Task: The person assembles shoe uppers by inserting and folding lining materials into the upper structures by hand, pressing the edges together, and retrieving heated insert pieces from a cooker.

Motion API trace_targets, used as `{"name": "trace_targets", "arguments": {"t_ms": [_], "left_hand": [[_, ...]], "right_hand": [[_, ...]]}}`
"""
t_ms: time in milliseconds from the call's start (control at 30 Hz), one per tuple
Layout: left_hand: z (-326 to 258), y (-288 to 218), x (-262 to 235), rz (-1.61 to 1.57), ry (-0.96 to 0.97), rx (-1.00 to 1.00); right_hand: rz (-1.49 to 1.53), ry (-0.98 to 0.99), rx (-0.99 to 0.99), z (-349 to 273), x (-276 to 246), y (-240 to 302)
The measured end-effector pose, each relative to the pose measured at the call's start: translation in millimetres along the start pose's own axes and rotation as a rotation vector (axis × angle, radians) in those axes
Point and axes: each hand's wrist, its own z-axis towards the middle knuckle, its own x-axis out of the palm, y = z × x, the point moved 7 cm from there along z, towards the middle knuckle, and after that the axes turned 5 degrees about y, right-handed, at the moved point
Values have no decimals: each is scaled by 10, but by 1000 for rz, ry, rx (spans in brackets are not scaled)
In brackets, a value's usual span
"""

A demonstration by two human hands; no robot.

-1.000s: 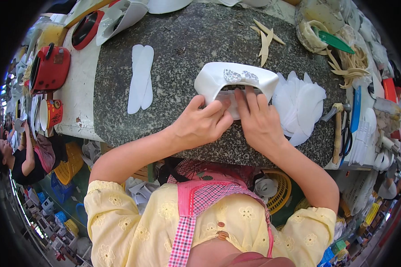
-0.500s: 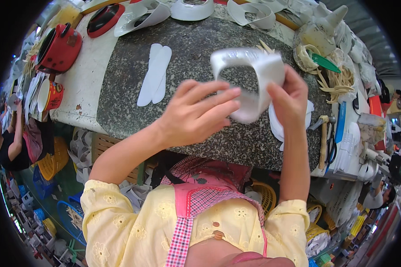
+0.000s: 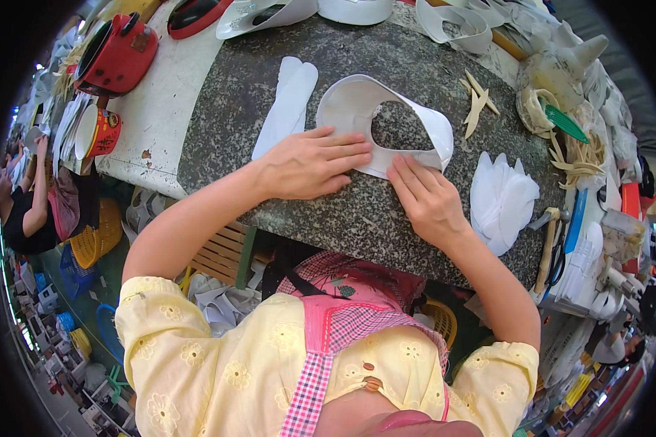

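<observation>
A white shoe upper [image 3: 346,98] with a large oval opening lies on the speckled dark stone slab [image 3: 270,54]. My left hand [image 3: 315,166] rests flat on its near left edge, fingers stretched out and side by side. At the near right edge, the fingertips of my right hand [image 3: 426,198] press down on the rim, fingers extended. Neither hand is wrapped round anything. Left of the upper, long white flat pieces [image 3: 291,102] overlap on the slab. A fanned bunch of similar white pieces [image 3: 501,200] lies right of my right hand.
Pale wooden sticks [image 3: 477,105] lie beyond the upper to the right. At the right edge are a hammer [image 3: 547,244], scissors [image 3: 557,262] and a green brush-like tool [image 3: 566,124]. A red pot [image 3: 127,58] and a paper cup [image 3: 103,132] stand left. More white uppers [image 3: 353,10] line the back.
The upper has come down from the air between my hands to the slab. Both hands have lowered onto it, and my right hand has let go its grip. The whole view has shifted.
</observation>
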Motion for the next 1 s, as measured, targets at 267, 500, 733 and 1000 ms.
{"name": "trace_targets", "arguments": {"t_ms": [267, 500, 733, 1000], "left_hand": [[-191, -28, -289, -646, 103, -254], [392, -118, -302, 164, 53, 75], [403, -133, -323, 198, 66, 50], [122, -423, -185, 22, -228, -37]], "right_hand": [[61, 80, -291, 205, -137, -480], [-59, -107, -110, 146, -312, -479], [268, -73, -25, -213, -195, -277], [364, -85, 232, -40, -140, 117]]}}
